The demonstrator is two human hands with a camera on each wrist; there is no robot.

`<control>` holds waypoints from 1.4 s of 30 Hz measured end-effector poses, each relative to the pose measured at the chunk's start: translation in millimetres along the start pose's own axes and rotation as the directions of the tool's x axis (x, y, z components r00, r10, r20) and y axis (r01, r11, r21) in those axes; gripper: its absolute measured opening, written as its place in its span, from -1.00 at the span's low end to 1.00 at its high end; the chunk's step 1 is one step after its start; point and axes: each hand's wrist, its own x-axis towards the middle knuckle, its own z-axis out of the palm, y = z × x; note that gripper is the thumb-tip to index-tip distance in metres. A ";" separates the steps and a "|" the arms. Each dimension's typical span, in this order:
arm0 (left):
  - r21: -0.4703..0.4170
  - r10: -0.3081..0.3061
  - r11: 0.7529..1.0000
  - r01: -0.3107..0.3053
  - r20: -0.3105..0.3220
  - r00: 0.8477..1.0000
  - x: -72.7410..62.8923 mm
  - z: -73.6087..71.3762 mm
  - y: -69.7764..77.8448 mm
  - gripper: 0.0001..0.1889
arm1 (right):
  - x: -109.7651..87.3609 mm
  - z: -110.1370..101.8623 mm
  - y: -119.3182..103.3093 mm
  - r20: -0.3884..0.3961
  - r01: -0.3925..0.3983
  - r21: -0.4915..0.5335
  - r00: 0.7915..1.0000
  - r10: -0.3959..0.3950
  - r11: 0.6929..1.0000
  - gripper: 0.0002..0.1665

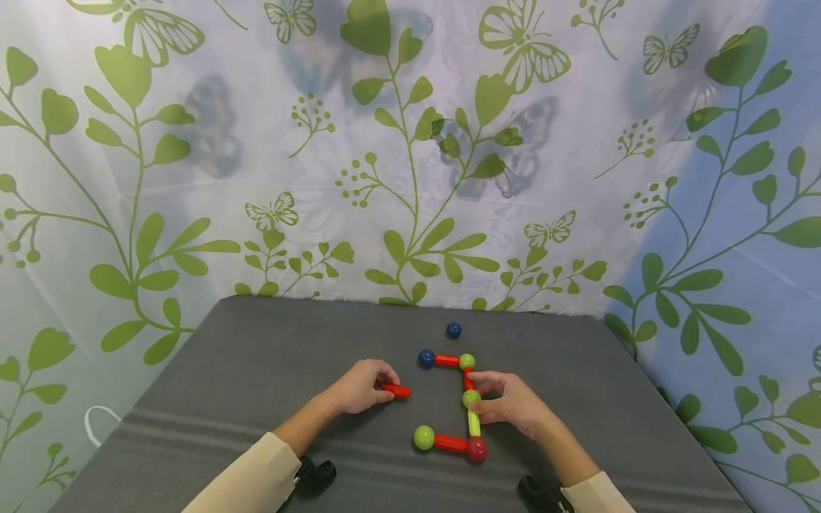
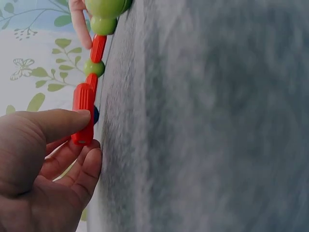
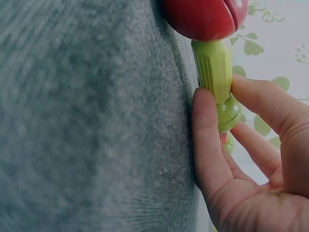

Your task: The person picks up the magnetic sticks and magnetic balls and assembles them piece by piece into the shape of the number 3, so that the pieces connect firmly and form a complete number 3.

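Note:
My left hand (image 1: 364, 388) pinches a loose red magnetic stick (image 2: 84, 113) between thumb and fingers, left of a chain of sticks and balls. My right hand (image 1: 513, 405) is at the chain's right side, its thumb and a finger on both sides of the light green stick (image 3: 215, 67) close to a green ball (image 1: 471, 398). That stick joins a red ball (image 1: 477, 449) at its near end. Beyond the middle green ball, a red stick (image 1: 468, 378) leads to another green ball (image 1: 467, 362); the right fingers partly cover it.
At the far end, a red stick (image 1: 447, 360) links to a blue ball (image 1: 426, 358). The near red stick (image 1: 451, 443) ends in a green ball (image 1: 424, 437). A loose blue ball (image 1: 454, 330) lies farther back on the grey table (image 1: 288, 342). A patterned curtain (image 1: 410, 178) hangs behind.

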 end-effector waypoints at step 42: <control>-0.025 -0.046 0.999 0.048 0.073 0.996 45.0 33.9 53.8 -0.87 | 5.4 9.0 -1.4 0.018 0.031 0.000 0.999 -0.031 1.000 -0.17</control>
